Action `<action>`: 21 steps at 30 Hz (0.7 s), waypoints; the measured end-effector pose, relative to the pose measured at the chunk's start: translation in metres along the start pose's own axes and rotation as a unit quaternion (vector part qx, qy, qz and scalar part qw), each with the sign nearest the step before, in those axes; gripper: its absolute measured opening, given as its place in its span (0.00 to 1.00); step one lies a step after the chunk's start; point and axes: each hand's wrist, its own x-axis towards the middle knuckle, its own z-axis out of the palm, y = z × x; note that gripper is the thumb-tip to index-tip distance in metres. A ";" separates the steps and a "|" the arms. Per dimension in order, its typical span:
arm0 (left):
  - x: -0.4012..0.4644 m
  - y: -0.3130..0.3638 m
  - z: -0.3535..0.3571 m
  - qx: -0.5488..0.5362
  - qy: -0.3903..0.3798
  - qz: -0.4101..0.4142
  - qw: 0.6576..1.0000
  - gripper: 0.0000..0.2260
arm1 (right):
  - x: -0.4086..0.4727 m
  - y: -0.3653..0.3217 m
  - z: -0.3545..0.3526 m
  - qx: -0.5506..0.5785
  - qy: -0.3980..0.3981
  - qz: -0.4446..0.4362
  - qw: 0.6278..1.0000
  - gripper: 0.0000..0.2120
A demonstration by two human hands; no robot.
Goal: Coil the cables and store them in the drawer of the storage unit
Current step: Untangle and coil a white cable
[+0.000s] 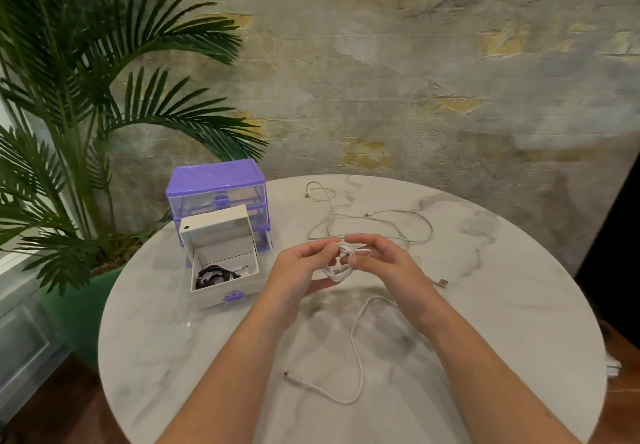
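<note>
Above the middle of the round marble table [519,305], my left hand [301,270] and my right hand [377,256] together hold a small bundle of coiled white cable [341,263]. Its loose tail [356,346] hangs down and trails over the table toward me, ending in a plug. A second white cable [381,225] lies uncoiled behind my hands. The purple storage unit [216,184] stands at the table's left. Its white drawer [225,291] is pulled out, with a coiled black cable [216,274] inside.
A potted palm [86,104] in a green pot stands left of the table, its fronds reaching over the storage unit. A rough plaster wall rises behind. A USB plug [441,283] lies on the table to the right of my hands.
</note>
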 end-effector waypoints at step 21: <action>0.002 -0.005 0.005 -0.020 0.031 0.027 0.999 0.08 | 0.005 0.008 0.013 -0.049 0.114 0.081 0.989 0.22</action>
